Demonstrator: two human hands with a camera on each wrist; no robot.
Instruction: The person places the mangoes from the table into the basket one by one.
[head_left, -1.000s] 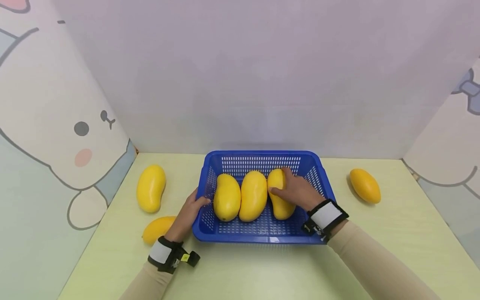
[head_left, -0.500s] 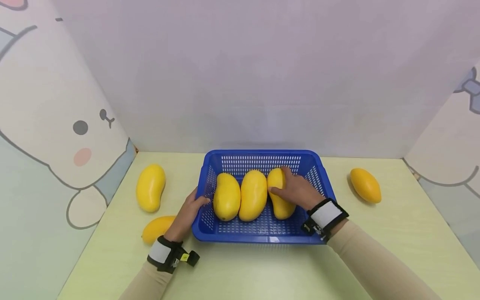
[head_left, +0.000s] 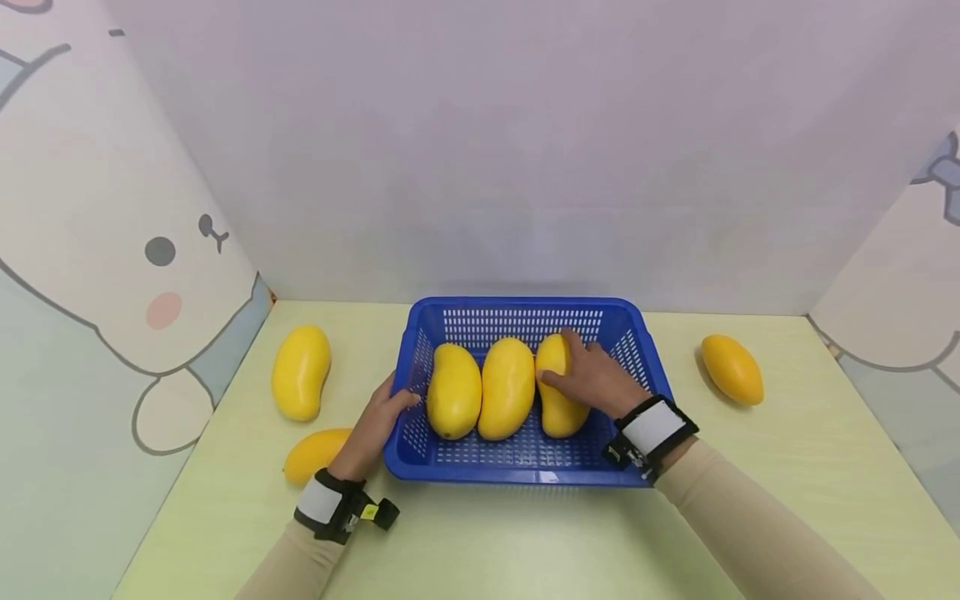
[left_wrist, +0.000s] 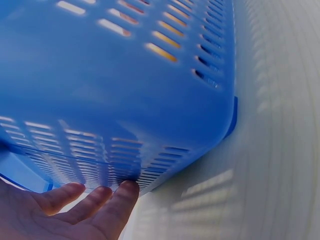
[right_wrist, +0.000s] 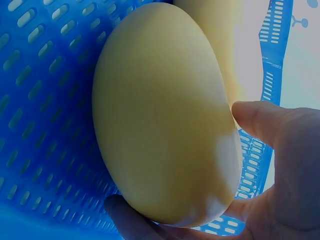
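Note:
A blue plastic basket (head_left: 525, 476) with slotted walls stands on the table, holding three yellow mangoes side by side. My right hand (head_left: 597, 379) reaches inside and grips the rightmost mango (head_left: 561, 412); in the right wrist view, thumb and fingers lie around this mango (right_wrist: 165, 115). To its left are the middle mango (head_left: 507, 390) and the leftmost mango (head_left: 453, 392). At the basket's left side, my left hand (head_left: 372, 429) holds the wall, thumb over the rim. The left wrist view has its fingertips (left_wrist: 127, 190) against the outer wall of the basket (left_wrist: 115, 85).
Left of the basket lie a yellow mango (head_left: 301, 372) and another mango (head_left: 315, 454) partly behind my left wrist. A more orange mango (head_left: 732, 369) lies to the right. A pale wall (head_left: 525, 167) rises behind the table (head_left: 810, 492), with cartoon-printed panels at both sides.
Both hands keep their holds on the basket and the rightmost mango. The whole scene sits slightly higher in the head view; otherwise nothing has visibly moved.

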